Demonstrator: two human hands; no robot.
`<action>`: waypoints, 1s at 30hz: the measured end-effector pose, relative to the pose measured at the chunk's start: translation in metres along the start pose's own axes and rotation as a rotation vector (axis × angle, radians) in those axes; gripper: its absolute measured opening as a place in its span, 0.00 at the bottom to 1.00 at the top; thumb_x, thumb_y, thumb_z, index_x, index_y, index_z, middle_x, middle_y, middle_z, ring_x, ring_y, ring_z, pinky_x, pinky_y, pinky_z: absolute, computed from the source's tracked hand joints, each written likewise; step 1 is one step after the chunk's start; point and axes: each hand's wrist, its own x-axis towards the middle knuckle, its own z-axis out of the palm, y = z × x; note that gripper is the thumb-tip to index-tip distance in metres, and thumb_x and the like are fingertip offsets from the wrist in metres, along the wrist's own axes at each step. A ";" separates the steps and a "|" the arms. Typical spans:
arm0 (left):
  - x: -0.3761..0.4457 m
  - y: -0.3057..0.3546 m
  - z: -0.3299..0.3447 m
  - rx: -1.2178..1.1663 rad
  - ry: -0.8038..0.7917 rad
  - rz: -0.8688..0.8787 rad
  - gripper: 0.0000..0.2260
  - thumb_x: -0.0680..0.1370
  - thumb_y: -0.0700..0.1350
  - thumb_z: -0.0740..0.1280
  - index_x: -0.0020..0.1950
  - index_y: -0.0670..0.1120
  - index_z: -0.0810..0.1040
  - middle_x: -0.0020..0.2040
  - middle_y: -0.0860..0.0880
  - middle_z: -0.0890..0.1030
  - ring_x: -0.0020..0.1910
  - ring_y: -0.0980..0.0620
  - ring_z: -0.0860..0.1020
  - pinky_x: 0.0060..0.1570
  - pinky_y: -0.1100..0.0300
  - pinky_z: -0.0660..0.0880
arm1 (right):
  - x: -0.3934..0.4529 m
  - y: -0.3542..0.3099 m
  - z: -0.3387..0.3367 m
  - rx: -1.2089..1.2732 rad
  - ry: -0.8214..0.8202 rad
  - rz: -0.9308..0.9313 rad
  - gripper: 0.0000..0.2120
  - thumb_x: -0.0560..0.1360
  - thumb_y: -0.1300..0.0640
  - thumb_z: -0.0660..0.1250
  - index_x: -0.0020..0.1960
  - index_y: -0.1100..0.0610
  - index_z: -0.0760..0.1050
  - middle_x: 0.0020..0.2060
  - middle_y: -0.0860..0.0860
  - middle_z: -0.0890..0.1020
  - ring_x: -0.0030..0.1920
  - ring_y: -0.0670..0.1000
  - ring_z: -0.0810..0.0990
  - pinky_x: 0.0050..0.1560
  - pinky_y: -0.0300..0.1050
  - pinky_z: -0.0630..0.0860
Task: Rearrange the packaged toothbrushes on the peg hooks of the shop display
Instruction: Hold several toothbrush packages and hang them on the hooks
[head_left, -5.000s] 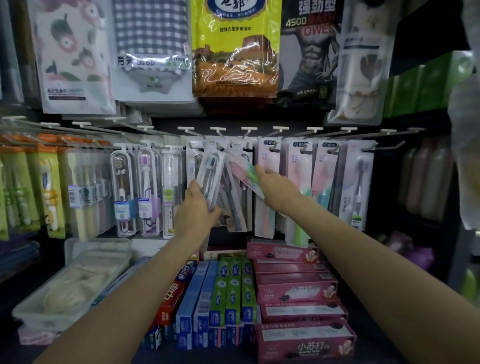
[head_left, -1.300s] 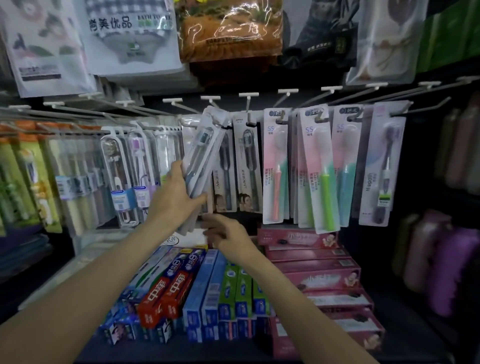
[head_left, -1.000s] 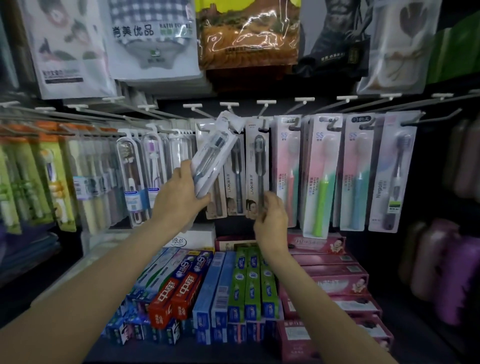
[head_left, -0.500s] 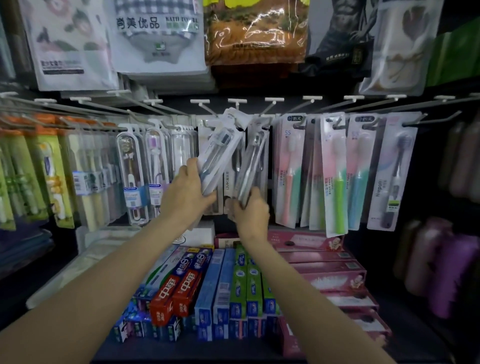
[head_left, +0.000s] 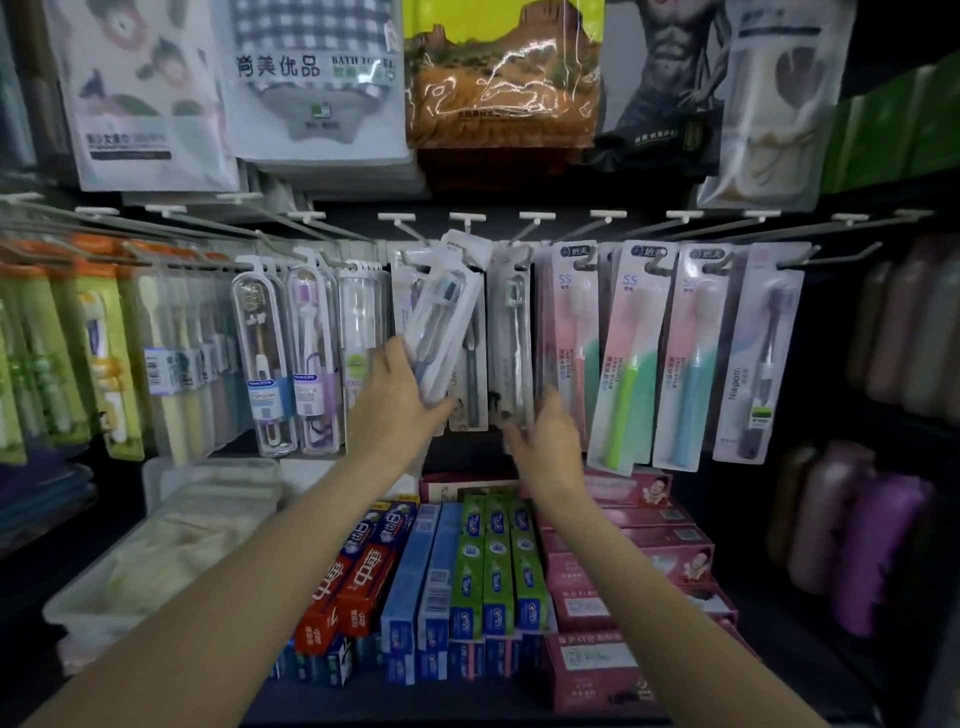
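My left hand (head_left: 397, 410) grips a tilted stack of white toothbrush packs with dark brushes (head_left: 444, 325), its top leaning right toward the middle peg hooks (head_left: 467, 228). A grey toothbrush pack (head_left: 511, 338) hangs straight on the hook just right of the stack. My right hand (head_left: 548, 439) is blurred below that pack with fingers spread, holding nothing. Pink packs with green and blue brushes (head_left: 631, 353) hang further right, then a Nispon pack (head_left: 758, 358). Clear-cased brushes (head_left: 260, 358) hang to the left.
Toothpaste boxes (head_left: 467, 566) in red, blue, green and pink are stacked on the shelf under my arms. A white plastic tray (head_left: 156, 561) sits at lower left. Bath towel bags (head_left: 317, 78) hang on the row above. Bottles (head_left: 883, 545) stand at right.
My right hand has let go of the grey pack it was tilting; that pack now hangs straight. The hand has dropped slightly right with fingers open. My left hand still holds its stack.
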 end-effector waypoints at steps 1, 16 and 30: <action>-0.002 0.001 0.004 -0.048 -0.033 -0.016 0.35 0.69 0.55 0.73 0.67 0.43 0.60 0.60 0.42 0.69 0.58 0.43 0.72 0.50 0.51 0.74 | 0.000 -0.001 -0.008 -0.062 0.027 -0.049 0.28 0.77 0.61 0.64 0.72 0.61 0.56 0.64 0.57 0.70 0.66 0.56 0.68 0.67 0.49 0.66; -0.015 -0.035 -0.021 -0.231 -0.132 -0.051 0.25 0.77 0.43 0.65 0.71 0.43 0.59 0.58 0.47 0.72 0.55 0.48 0.74 0.54 0.51 0.73 | 0.036 -0.070 -0.010 0.182 -0.136 0.040 0.38 0.70 0.55 0.72 0.73 0.58 0.55 0.70 0.55 0.64 0.69 0.55 0.64 0.67 0.50 0.64; -0.035 -0.088 -0.036 -0.190 -0.136 -0.114 0.22 0.76 0.38 0.65 0.68 0.41 0.62 0.52 0.49 0.72 0.44 0.54 0.74 0.47 0.60 0.71 | 0.045 -0.086 0.009 0.074 0.025 -0.059 0.11 0.80 0.57 0.58 0.59 0.62 0.65 0.48 0.58 0.74 0.47 0.53 0.73 0.44 0.45 0.69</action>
